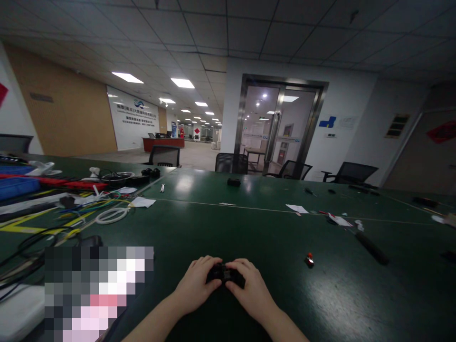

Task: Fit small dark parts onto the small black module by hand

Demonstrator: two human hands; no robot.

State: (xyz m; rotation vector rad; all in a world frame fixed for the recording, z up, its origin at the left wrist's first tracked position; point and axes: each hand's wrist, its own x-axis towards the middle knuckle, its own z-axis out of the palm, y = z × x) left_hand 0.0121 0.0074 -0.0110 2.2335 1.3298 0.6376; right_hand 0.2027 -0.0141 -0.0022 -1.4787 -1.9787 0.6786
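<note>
Both my hands meet over a small black object (225, 272) at the near middle of the dark green table. My left hand (197, 284) curls its fingers and thumb around the left end. On the right end, my right hand (249, 287) closes in the same way. Its exact kind is hard to make out, since my fingers cover both ends. To the right lies a small red and silver item (309, 259), and beyond it a black-handled tool (372, 248). Another small black block (234, 182) sits further off, straight ahead.
Tangled cables, a coiled white cable (112, 215) and blue trays (17, 187) crowd the left side. A wrench (162, 188) and paper scraps (297, 208) lie across the green table (185, 228). Chairs (231, 163) stand along its far edge. A pixelated patch hides the lower left.
</note>
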